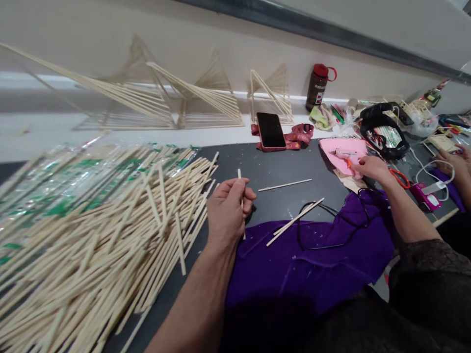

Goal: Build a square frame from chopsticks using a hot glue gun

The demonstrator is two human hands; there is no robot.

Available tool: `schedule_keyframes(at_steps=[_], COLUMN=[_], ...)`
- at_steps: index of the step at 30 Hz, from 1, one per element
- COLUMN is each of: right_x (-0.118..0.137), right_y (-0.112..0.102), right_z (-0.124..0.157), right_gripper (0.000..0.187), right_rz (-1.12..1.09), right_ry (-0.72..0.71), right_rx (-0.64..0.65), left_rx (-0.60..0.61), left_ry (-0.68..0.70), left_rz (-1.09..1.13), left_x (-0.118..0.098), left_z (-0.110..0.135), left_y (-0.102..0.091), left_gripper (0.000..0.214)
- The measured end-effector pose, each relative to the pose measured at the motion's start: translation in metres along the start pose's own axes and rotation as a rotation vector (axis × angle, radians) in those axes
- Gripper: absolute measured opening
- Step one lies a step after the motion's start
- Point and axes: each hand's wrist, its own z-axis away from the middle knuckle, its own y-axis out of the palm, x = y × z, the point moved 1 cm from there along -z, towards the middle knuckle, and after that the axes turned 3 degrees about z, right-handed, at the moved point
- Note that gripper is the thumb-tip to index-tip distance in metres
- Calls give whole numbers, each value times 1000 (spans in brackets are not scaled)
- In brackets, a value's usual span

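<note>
My left hand (228, 208) pinches a wooden chopstick (239, 174) between thumb and fingers, holding it roughly upright over the dark table. Over to the right, my right hand (373, 169) has its fingers closed at the handle end of a hot glue gun (340, 154) with an orange trigger. The glue gun rests on a pink sheet (331, 143). Between the hands, a single chopstick (285, 185) lies on the table. Two more crossed chopsticks (294, 223) lie on the purple cloth (272, 264) across my lap, beside a thin black cord (331, 247).
Loose chopsticks (110, 245) and plastic-wrapped packs (73, 181) cover the left side. Twisted stick frames (206, 100) stand along the wall. A phone (271, 131), red lanyard (300, 136), bottle (317, 88) and black headset (382, 130) sit farther back. Another person's hands (451, 164) are far right.
</note>
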Motion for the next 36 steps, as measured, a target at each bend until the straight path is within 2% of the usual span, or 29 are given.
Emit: schedule_keyframes(at_steps=[3, 7, 9, 13, 15, 17, 21, 25, 29, 36], right_x=[-2, 0, 3, 26, 49, 78, 142, 187, 197, 194], right_y=[9, 3, -2, -16, -27, -39, -56, -53, -35, -14], right_z=[-6, -2, 3, 18, 27, 37, 63, 84, 88, 77], right_gripper=[28, 23, 23, 35, 42, 43, 42, 43, 45, 50], right_rz=[-99, -245, -499, -1279, -1489, -1605, -1618, -1526, -1418, -1377], right_ry=[-11, -3, -42, -211, -285, -369, -595, -775, -798, -717], right_rx=[13, -43, -71, -122, -108, -23, 124, 284, 363, 363], left_rx=[-15, -26, -22, -16, -9, 15, 70, 58, 63, 44], left_ry=[-4, -6, -7, -14, -21, -33, -27, -8, -30, -73], left_rz=[-5, 3, 9, 24, 47, 85, 183, 243, 281, 313], left_x=[1, 2, 2, 3, 2, 0, -9, -16, -18, -14], left_z=[0, 1, 0, -1, -1, 1, 3, 3, 5, 4], left_y=[2, 3, 2, 0, 0, -1, -4, -10, -14, -14], left_gripper=[14, 14, 16, 21, 26, 32, 42, 45, 45, 45])
